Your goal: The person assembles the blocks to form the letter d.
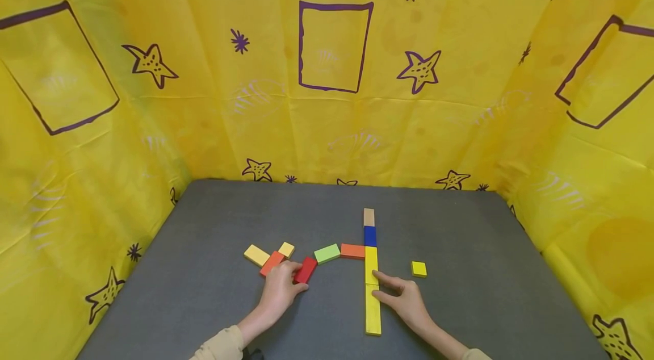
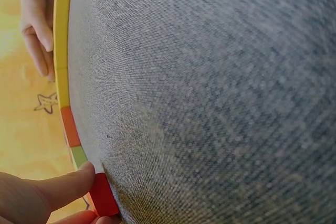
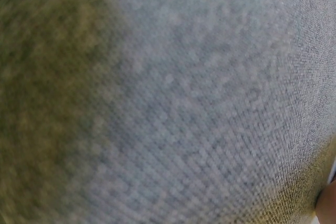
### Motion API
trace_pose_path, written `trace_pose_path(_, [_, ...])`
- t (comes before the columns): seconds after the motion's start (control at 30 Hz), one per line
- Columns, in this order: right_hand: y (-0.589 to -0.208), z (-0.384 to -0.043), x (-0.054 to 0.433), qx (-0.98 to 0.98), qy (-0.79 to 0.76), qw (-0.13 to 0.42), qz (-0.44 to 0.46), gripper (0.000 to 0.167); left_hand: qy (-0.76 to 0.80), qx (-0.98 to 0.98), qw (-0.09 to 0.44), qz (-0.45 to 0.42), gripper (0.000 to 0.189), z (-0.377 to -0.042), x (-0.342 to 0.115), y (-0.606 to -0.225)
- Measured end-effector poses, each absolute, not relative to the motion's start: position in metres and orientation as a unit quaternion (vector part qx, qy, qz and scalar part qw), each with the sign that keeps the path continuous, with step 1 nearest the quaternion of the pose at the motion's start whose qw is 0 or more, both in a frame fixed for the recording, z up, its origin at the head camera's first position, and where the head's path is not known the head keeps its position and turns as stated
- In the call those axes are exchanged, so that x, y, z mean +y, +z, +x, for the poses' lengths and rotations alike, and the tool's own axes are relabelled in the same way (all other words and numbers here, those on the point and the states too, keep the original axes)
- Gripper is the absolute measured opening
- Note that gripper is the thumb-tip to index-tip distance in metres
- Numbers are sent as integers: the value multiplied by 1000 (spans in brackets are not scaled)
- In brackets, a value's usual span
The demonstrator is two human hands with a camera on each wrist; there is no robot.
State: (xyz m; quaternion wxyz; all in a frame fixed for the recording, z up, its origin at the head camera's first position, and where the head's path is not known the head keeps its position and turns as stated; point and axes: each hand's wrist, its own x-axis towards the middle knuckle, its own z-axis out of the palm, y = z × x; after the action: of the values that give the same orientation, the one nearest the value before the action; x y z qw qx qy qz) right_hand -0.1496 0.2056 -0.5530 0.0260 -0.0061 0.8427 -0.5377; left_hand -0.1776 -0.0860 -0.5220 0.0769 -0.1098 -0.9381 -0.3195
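My left hand (image 1: 280,287) pinches a red block (image 1: 305,270) between thumb and fingers; the left wrist view shows the thumb at one end of the red block (image 2: 104,195). A green block (image 1: 327,254) lies just beyond it, followed by an orange block (image 1: 352,251) that meets a straight column. That column runs from a tan block (image 1: 369,217) through a blue block (image 1: 370,236) to two long yellow blocks, the upper (image 1: 370,263) and the lower (image 1: 373,312). My right hand (image 1: 409,300) touches the yellow blocks' right side with thumb and index finger.
Left of my left hand, a second orange block (image 1: 272,263) lies against a pale yellow block (image 1: 256,255) and a small pale yellow one (image 1: 286,250). A small yellow block (image 1: 419,269) sits right of the column. Yellow patterned cloth (image 1: 327,138) encloses the grey table (image 1: 204,269).
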Motion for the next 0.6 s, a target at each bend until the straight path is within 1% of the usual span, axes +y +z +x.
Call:
trace_pose_path(0.33, [-553, -149, 206, 844, -536, 20, -13, 45, -331, -936, 60, -103, 43, -176, -85, -520])
trace_pose_path(0.6, [-554, -150, 206, 843, -537, 29, -3, 45, -337, -933, 54, -109, 44, -174, -85, -520])
